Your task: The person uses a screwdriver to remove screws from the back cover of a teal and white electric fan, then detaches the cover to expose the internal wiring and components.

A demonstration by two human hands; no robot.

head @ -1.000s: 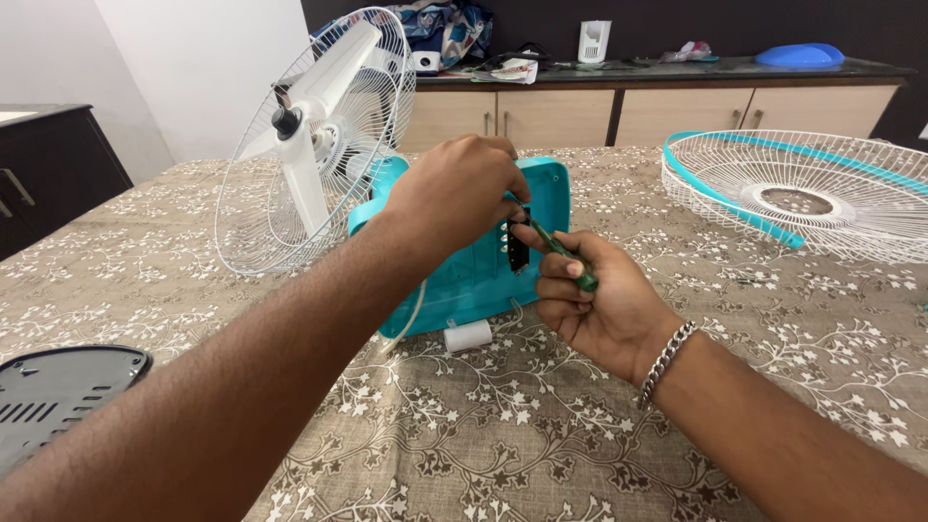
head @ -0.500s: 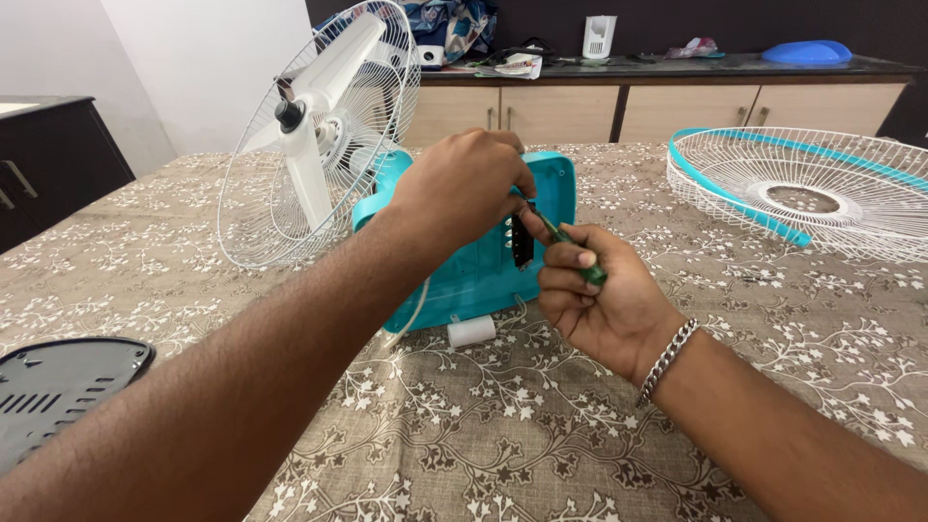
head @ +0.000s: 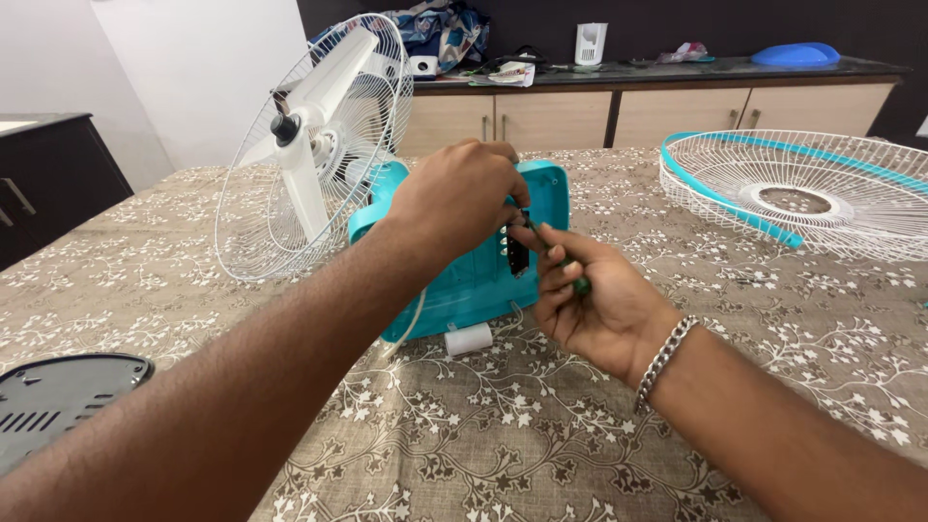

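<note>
Bright, even daylight fills the room; shadows stay soft and faint. The nearest forearm blurs slightly, and wide-angle distortion bends the frame's edges.

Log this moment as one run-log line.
left hand: on teal fan base | right hand: holds green screwdriver at base | loose guard: on table

Screwdriver [head: 577, 282] mostly hidden (by fingers); tip unseen.

A silver chain-link bracelet [head: 665, 360] is being worn at the wrist of the right hand [head: 594, 304]. The left hand [head: 454, 198] and both forearms are being left bare; no sleeves or rings are being shown.
</note>
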